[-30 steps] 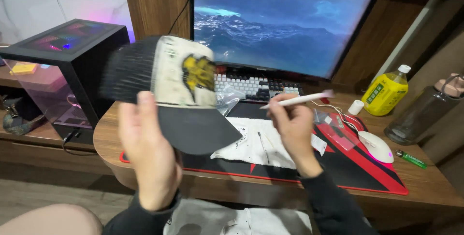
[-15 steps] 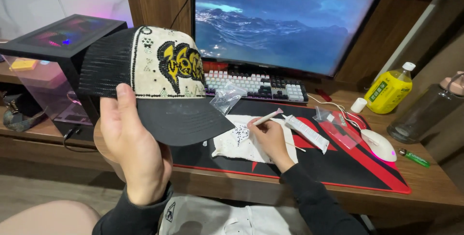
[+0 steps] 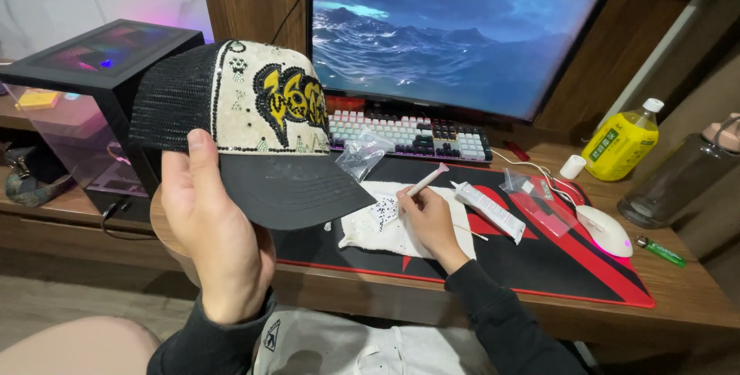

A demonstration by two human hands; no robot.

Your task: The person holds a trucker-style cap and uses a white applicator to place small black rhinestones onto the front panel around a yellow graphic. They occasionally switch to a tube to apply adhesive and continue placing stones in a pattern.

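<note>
My left hand (image 3: 212, 228) holds up a trucker cap (image 3: 247, 124) by its side, thumb on the mesh. The cap has black mesh, a cream front with a yellow and black design and small studs, and a black brim. My right hand (image 3: 432, 225) grips a thin white pen-like tool (image 3: 422, 184) and rests on a white cloth (image 3: 385, 225) on the desk. The tool's lower tip touches a patch of tiny dark beads (image 3: 383, 209) on the cloth.
A red and black desk mat (image 3: 555, 259) covers the wooden desk. On it lie a white tube (image 3: 489, 209), small plastic bags (image 3: 362, 155) and a white mouse (image 3: 605, 228). Behind stand a keyboard (image 3: 416, 132), a monitor (image 3: 455, 28), a yellow bottle (image 3: 620, 140) and a computer case (image 3: 85, 82).
My right hand dropped from mid-air onto the white cloth, bringing the tool tip to the beads. My left hand turned the cap so its decorated front faces me.
</note>
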